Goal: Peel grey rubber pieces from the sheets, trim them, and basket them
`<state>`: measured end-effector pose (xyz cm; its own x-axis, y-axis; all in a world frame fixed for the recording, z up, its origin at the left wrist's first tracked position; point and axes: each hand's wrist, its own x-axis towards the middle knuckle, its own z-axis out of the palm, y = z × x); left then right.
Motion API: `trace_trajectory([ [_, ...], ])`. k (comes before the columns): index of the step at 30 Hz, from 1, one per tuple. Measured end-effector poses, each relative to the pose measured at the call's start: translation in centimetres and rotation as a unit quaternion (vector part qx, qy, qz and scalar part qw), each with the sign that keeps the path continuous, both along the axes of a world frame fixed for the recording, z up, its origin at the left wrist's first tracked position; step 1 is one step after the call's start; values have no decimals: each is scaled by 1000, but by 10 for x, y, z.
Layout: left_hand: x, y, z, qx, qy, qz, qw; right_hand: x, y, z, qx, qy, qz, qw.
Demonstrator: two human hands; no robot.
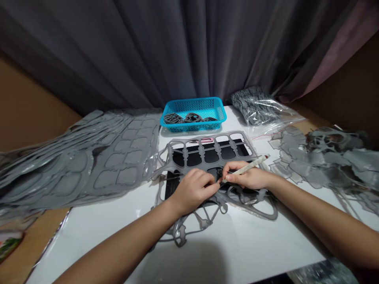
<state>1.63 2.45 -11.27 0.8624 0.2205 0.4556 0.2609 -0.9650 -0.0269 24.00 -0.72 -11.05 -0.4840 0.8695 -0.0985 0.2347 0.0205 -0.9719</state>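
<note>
A grey moulded rubber-like sheet (194, 146) with rows of rounded openings lies over a black mat (170, 185) on the white table. My left hand (195, 187) rests on the sheet's near part, fingers curled, with thumb and forefinger pinching its material. In my right hand (247, 175) is a slim pale pen-like tool (250, 165), slanting down to the left. Its working tip meets the sheet close to my left fingertips, and the exact contact is hidden. Cut-out strips of grey sheet (204, 223) hang loose below my hands.
Behind the mat stands a blue basket (192, 127) holding several grey ring-shaped pieces. Stacked grey sheets (124, 157) cover the left side. A clear bag (260, 108) of grey pieces lies at the back right, with a heap of grey scraps (319, 157) nearer. A pink item (207, 140) lies beyond the mat.
</note>
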Motion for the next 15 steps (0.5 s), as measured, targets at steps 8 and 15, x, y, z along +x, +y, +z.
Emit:
trace_trajectory([
  [8, 0, 2, -6, -95, 11, 31, 995, -2, 0, -1, 76, -71, -26, 994],
  [15, -1, 2, -5, -161, 31, 1, 986, 2, 2, -1, 124, -121, -98, 980],
])
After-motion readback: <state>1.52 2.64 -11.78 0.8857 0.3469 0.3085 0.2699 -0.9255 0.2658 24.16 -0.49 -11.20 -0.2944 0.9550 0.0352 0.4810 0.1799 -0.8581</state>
